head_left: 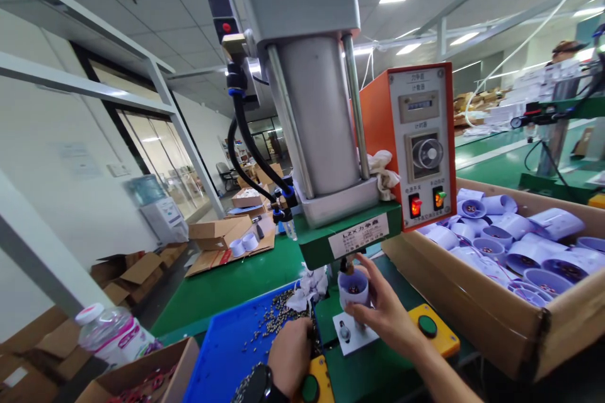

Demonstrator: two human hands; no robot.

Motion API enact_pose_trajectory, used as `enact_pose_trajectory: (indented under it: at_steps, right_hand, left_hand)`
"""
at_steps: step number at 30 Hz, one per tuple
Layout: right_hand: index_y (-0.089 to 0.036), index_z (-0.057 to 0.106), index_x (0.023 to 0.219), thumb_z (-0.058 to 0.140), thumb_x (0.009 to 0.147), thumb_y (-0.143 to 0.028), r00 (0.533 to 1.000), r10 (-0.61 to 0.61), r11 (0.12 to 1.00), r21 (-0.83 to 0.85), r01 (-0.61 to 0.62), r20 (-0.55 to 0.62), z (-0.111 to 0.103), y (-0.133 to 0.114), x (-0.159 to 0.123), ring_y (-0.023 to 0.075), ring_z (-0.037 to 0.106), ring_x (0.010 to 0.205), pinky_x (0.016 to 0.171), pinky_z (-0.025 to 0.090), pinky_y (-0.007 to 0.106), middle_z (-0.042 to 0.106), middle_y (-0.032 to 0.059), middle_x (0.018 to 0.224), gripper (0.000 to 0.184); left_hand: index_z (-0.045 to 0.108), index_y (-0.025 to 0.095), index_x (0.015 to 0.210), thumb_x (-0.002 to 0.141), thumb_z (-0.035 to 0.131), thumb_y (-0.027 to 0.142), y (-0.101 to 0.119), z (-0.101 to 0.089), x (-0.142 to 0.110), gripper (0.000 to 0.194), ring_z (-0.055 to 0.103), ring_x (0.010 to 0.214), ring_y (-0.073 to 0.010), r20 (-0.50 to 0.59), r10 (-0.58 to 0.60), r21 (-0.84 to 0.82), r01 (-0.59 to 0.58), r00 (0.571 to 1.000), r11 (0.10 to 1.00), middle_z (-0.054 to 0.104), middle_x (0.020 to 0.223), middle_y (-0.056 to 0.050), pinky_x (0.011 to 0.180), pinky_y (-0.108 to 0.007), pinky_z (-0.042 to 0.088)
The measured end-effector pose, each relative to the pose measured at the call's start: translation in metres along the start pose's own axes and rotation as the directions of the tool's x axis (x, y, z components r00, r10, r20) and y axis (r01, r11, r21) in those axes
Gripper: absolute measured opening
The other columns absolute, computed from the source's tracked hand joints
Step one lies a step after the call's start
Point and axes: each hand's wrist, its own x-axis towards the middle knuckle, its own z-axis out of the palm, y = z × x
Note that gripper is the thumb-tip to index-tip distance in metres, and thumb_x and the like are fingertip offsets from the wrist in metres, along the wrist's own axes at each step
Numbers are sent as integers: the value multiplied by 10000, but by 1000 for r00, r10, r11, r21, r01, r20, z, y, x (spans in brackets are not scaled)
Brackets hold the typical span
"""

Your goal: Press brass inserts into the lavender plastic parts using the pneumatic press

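Under the head of a pneumatic press (321, 113), my right hand (378, 302) grips a lavender plastic cup (352, 299) between thumb and fingers. The cup's open end faces up and toward me, just below the press tip, above a white metal base plate (347, 334). At the right edge of a blue tray (227, 340), my left hand (292, 349) is curled, back upward, by the small metal parts (278, 315). Its fingertips are mostly hidden, so anything between them does not show. A dark watch is on the left wrist.
A cardboard box (501, 308) of lavender cups stands at right, beside an orange control box (406, 151). Green buttons on yellow housings (432, 327) flank the base plate. A plastic bottle (113, 334) and a carton of red parts (146, 378) are at left.
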Motion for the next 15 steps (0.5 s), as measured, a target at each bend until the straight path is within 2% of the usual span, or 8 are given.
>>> enact_pose_trajectory:
  at_steps: [2, 3, 5, 9, 13, 15]
  right_hand:
    - [-279, 258, 1419, 651, 742, -207, 981, -80, 997, -24, 77, -175, 11, 3, -9, 189, 612, 1076, 961, 483, 340, 571, 75, 1255, 787]
    - [-292, 251, 1422, 662, 737, -216, 968, -115, 993, -50, 106, -225, 16, 4, -17, 195, 602, 1107, 970, 481, 335, 570, 72, 1267, 802]
    - [-298, 231, 1437, 675, 731, -226, 958, -147, 987, -98, 126, -248, 22, 8, -37, 214, 597, 1138, 967, 492, 339, 589, 75, 1259, 838]
    - [-285, 238, 1447, 689, 722, -239, 964, -149, 982, -147, 119, -219, 22, 9, -76, 254, 593, 1164, 1001, 475, 388, 609, 99, 1261, 856]
    - [-274, 313, 1437, 722, 700, -281, 982, -76, 985, -169, 46, -175, 18, 13, -104, 282, 585, 1180, 1009, 470, 410, 605, 107, 1280, 843]
    - [-270, 442, 1375, 715, 702, -305, 999, -23, 988, -151, 18, -36, 23, 28, -118, 284, 601, 1153, 988, 485, 395, 624, 102, 1256, 727]
  left_hand:
    - [662, 243, 876, 796, 412, 87, -2, 2, 0, 306, 655, 950, -156, -42, 12, -13, -13, 999, 1000, 730, 966, -24, 767, -239, 423]
    - [659, 238, 873, 795, 416, 95, -3, 3, 0, 292, 655, 943, -160, -56, 9, -15, -10, 998, 1000, 731, 956, -27, 763, -243, 423]
    - [656, 228, 862, 798, 431, 111, -5, 5, 2, 262, 659, 923, -166, -69, 0, -16, -1, 998, 1000, 732, 934, -36, 757, -247, 425]
    - [664, 228, 867, 808, 441, 113, -5, 7, 5, 258, 655, 944, -154, -65, 20, -20, -21, 998, 1000, 731, 952, -33, 785, -236, 424]
    - [667, 221, 891, 826, 442, 132, -2, 6, 7, 251, 648, 948, -167, -55, 46, -9, -47, 997, 999, 731, 970, -26, 793, -249, 422]
    - [663, 218, 918, 833, 442, 136, 0, 6, 7, 251, 641, 966, -173, -54, 58, -2, -58, 997, 998, 728, 989, -24, 822, -259, 418]
